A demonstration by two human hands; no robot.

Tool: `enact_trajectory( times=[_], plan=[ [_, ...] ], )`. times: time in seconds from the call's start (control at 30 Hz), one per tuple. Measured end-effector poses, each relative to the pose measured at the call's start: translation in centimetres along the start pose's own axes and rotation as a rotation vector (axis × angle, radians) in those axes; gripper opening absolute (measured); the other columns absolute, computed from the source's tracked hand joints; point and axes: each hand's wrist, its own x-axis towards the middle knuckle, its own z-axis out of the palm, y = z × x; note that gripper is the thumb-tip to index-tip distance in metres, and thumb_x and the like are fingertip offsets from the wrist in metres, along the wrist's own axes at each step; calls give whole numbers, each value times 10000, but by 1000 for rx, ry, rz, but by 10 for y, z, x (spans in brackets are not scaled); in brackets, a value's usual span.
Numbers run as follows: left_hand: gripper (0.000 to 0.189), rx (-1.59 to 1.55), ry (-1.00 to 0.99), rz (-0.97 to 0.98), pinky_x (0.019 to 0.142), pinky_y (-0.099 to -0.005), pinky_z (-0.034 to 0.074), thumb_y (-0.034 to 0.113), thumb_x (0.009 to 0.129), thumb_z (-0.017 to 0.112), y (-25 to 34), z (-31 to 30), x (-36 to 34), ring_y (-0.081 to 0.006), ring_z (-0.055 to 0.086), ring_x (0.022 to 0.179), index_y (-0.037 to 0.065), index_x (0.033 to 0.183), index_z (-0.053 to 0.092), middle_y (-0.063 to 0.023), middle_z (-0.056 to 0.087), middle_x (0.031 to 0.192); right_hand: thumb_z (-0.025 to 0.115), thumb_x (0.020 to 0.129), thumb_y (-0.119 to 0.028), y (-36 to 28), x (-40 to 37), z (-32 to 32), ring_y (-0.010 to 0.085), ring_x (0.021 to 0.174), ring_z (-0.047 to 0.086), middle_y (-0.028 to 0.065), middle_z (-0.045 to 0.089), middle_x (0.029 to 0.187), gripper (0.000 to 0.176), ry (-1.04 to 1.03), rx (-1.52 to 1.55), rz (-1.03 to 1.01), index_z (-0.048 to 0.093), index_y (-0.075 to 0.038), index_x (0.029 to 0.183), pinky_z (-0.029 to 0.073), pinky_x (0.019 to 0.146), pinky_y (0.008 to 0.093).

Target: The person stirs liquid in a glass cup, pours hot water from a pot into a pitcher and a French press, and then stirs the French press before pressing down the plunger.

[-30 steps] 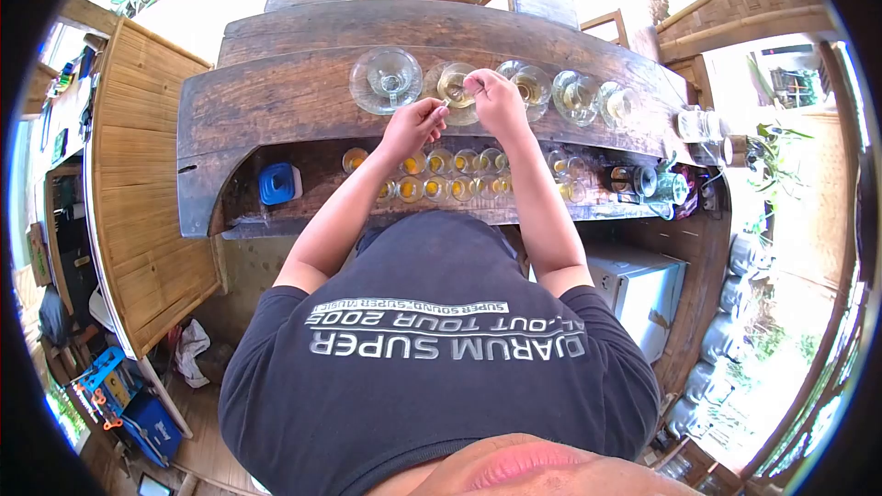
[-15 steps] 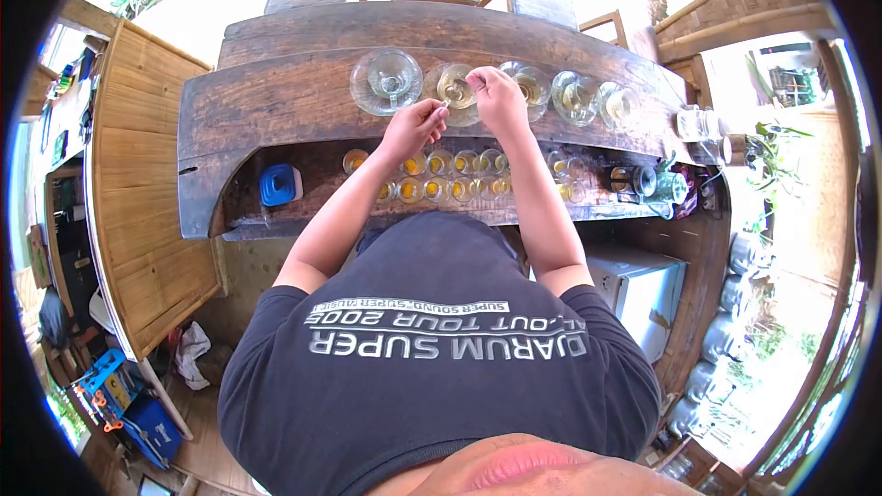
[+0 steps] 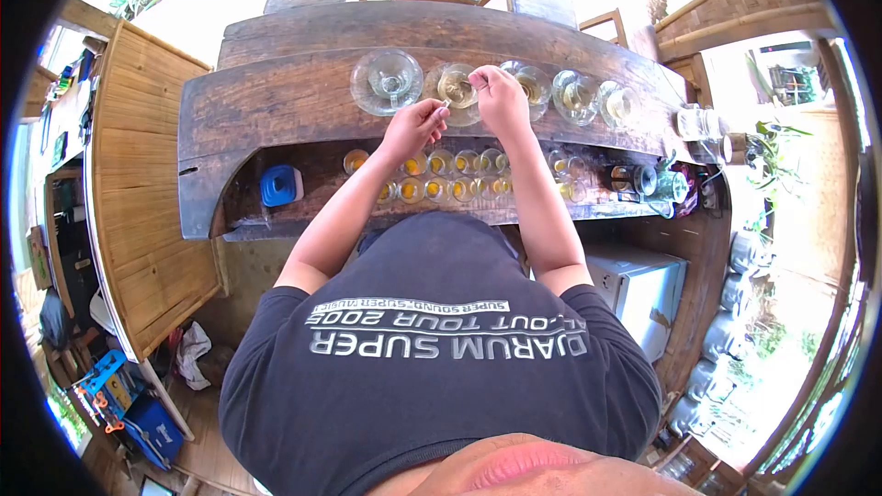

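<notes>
A clear glass cup (image 3: 457, 84) with pale yellowish liquid stands on a glass saucer (image 3: 467, 116) between my hands. My left hand (image 3: 418, 126) is closed at the cup's near left side, its thumb and finger pinched where the handle appears to be. Over the cup's right side, my right hand (image 3: 502, 101) is closed in a pinch; anything thin in its fingertips is too small to make out. Left of these stands another glass cup (image 3: 389, 78) on its saucer. More glass cups (image 3: 576, 96) with pale liquid stand in a row to the right, one partly behind my right hand.
On the lower shelf (image 3: 322, 207) are several small glasses (image 3: 434, 188) with yellow contents, a blue-lidded container (image 3: 280, 186) and a greenish glass vessel (image 3: 675, 187). Glass jars (image 3: 700, 124) stand at the right end of the wooden counter (image 3: 276, 96). A bamboo panel (image 3: 152, 184) borders the left.
My right hand has shifted very slightly over the cup, its fingers still pinched. My left hand stays in place, and the cups have not visibly moved.
</notes>
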Motion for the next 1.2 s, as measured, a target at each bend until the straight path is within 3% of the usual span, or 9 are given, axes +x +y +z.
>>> enact_trajectory(
  times=[0.3,0.5,0.63,0.73,0.8,0.93,1.03,1.1,1.2],
  plan=[
    [298,21,9,18,658,-256,556,311,1136,638,2,-1,-1,-63,647,715,25,1169,715,8,703,851,677,1064,-284,3,1,-1,358,1041,726,128,779,1041,234,8,5,8,762,-67,1049,565,895,453],
    [297,11,13,11,662,-254,556,310,1140,632,-1,-1,1,-62,650,725,26,1160,714,7,704,853,671,1067,-297,-4,-1,-5,350,1050,725,117,782,1043,242,-96,35,-1,768,-75,1058,567,896,455],
    [294,20,7,7,663,-254,556,307,1141,628,0,-1,1,-61,650,728,26,1166,713,6,705,857,669,1068,-291,3,3,-1,355,1046,725,116,783,1043,238,25,-9,-10,767,-74,1065,568,896,457],
    [293,19,7,0,663,-255,556,304,1142,627,1,0,0,-61,649,727,26,1170,714,4,705,856,666,1070,-293,0,1,-4,361,1037,728,122,782,1050,244,-102,37,-55,769,-72,1076,571,890,462],
    [292,15,10,4,662,-255,556,303,1142,627,3,-1,-1,-61,649,726,25,1172,714,3,704,855,668,1068,-292,2,1,-5,366,1038,726,130,780,1051,244,-68,-7,23,768,-69,1081,569,892,463],
    [292,35,8,5,660,-256,557,301,1142,628,4,0,-1,-60,649,724,26,1182,716,3,704,853,661,1070,-280,1,2,-4,369,1035,727,134,778,1046,238,24,23,-27,766,-67,1080,567,896,466],
    [290,24,10,2,661,-254,555,299,1142,628,2,0,0,-59,647,723,24,1177,716,4,702,853,661,1069,-278,-3,1,-6,369,1045,724,135,778,1051,240,-115,45,-46,769,-65,1083,566,902,464],
    [290,10,8,4,663,-251,554,297,1142,628,0,-1,0,-59,645,723,23,1173,715,4,701,853,666,1066,-281,-6,0,-10,363,1061,722,129,780,1057,243,-82,-20,58,769,-62,1083,565,911,461],
    [287,18,15,17,663,-247,551,296,1142,629,-4,1,1,-58,643,725,23,1167,714,4,699,856,670,1065,-287,0,2,-3,358,1064,723,124,781,1053,243,9,25,-24,772,-67,1082,565,910,458]
  ],
)
